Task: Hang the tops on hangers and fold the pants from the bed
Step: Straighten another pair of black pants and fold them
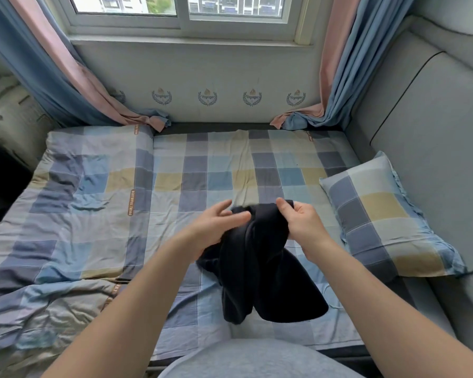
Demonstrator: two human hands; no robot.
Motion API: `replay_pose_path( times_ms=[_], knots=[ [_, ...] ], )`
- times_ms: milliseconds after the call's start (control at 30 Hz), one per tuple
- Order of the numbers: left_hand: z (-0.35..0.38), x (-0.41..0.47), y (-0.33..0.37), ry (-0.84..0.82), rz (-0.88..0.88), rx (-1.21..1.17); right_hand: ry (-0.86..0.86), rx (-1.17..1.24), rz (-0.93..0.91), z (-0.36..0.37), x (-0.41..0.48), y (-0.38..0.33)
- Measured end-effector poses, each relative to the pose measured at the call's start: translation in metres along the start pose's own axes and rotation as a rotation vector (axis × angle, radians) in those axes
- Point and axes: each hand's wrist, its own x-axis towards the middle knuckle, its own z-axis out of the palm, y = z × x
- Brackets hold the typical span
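Observation:
A black garment [265,268] hangs bunched and twisted above the checked bed sheet [219,170], in front of me. My right hand [302,222] pinches its top edge between thumb and fingers. My left hand [216,227] is on the garment's left side, fingers spread over the cloth and partly under a fold. The lower part of the garment droops in two lobes toward the near edge of the bed. I cannot tell whether it is a top or pants. No hanger is in view.
A folded checked quilt [74,214] covers the left half of the bed. A matching pillow [385,216] lies at the right against a grey padded headboard [432,148]. Blue and pink curtains [74,85] hang at both sides of the window behind the bed.

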Motion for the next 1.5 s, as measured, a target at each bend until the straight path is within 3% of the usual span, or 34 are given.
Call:
replay_pose_path(
  times_ms=[133, 233, 333, 533, 667, 967, 1100, 1267, 1400, 1500],
  knots=[
    [0.013, 0.007, -0.023, -0.041, -0.049, 0.095, -0.007, 0.045, -0.039, 0.000, -0.005, -0.016],
    [0.030, 0.008, -0.034, -0.112, 0.030, 0.161, -0.037, 0.087, -0.091, 0.002, -0.010, -0.032],
    [0.042, 0.011, -0.043, 0.030, 0.109, 0.163, -0.054, 0.098, -0.115, 0.000, -0.010, -0.041],
    [0.031, 0.010, -0.030, 0.213, 0.052, -0.142, -0.178, 0.083, -0.139, -0.012, -0.016, -0.036],
    [0.022, 0.005, -0.015, 0.206, 0.063, -0.311, -0.213, -0.043, -0.157, -0.015, -0.023, -0.015],
    [0.017, -0.007, 0.024, 0.166, 0.114, -0.495, -0.394, -0.293, 0.017, 0.012, -0.035, 0.042],
    [0.009, -0.005, 0.027, 0.150, 0.091, -0.542, -0.236, -0.319, 0.004, 0.017, -0.020, 0.042],
    [-0.005, -0.001, 0.014, 0.065, 0.146, -0.590, -0.097, -0.118, -0.004, 0.013, -0.012, 0.026],
    [0.009, 0.002, -0.013, -0.001, 0.038, -0.355, 0.051, 0.032, 0.031, 0.012, -0.004, 0.013],
    [0.028, -0.002, -0.030, -0.074, 0.003, -0.198, 0.045, 0.135, 0.062, 0.010, -0.003, 0.002]
  ],
)
